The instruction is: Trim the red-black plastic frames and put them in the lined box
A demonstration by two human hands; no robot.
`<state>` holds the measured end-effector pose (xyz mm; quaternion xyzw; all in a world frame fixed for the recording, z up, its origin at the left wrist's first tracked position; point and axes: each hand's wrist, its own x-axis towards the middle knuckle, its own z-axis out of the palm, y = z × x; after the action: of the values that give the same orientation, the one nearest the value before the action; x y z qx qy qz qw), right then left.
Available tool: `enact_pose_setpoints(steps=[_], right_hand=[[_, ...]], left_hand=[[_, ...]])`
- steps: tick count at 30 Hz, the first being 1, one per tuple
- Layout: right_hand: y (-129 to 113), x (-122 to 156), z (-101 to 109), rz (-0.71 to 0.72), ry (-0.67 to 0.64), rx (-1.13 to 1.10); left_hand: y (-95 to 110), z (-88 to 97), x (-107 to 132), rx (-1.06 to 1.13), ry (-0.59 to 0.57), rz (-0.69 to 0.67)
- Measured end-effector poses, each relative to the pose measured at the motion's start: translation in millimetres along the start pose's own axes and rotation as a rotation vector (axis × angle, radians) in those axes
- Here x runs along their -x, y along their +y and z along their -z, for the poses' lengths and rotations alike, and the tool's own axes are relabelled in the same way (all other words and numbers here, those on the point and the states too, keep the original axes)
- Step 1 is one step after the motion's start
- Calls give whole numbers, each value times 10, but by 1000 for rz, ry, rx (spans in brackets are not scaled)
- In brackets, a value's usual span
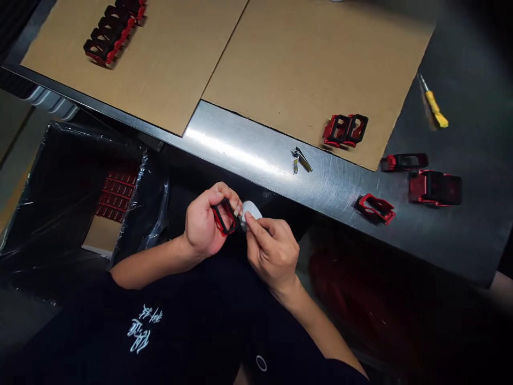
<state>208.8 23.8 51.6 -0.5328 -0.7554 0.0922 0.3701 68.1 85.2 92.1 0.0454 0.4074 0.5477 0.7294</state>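
Observation:
My left hand [206, 220] is closed around a small red-and-black frame-shaped part [225, 218] with an opening through its middle. Between the fingertips of my right hand [274, 248] is a white piece of cloth or wipe [251, 212], folded and close to the part's right end. Whether the white piece touches the part I cannot tell. Both hands are in front of my body, below the table's front edge. On the bare metal ahead lie small metal pieces [301, 159]. Two similar red-and-black parts [345, 130] stand side by side on the cardboard.
A row of such parts [114, 32] stands on the left cardboard sheet [160, 69]. Several more parts [435, 188] lie on the metal table [460, 235] at right, below a yellow-handled tool [435, 108]. At lower left, a box lined with black plastic [52, 203] holds rows of red parts [117, 195].

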Motion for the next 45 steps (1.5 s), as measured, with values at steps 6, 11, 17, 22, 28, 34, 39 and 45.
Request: enact_pose_setpoints(steps=[6,11,17,22,28,34,39,45], right_hand=[[-7,7,-4,163,49,-156],[75,-10,16,-23,34,31],[20,29,22,185,35,-162],[139,-13,-30,13,54,-23],[175,86,-54,-166,13,-296],[146,69,-40,-229,2,-368],[77,56,1,-85,80,-354],[-38,9,-43,224,37,-275]], left_hand=[[-4,-3,9,8,1,-7],[14,-7,13,-23,6,-38],[-12,-17,3,10,-19,-32],[1,24,-2,23,-51,-27],[37,21,21,67,-144,5],[28,-7,39,39,-171,-31],[2,-5,25,15,-148,-54],[-52,3,14,26,-100,-84]])
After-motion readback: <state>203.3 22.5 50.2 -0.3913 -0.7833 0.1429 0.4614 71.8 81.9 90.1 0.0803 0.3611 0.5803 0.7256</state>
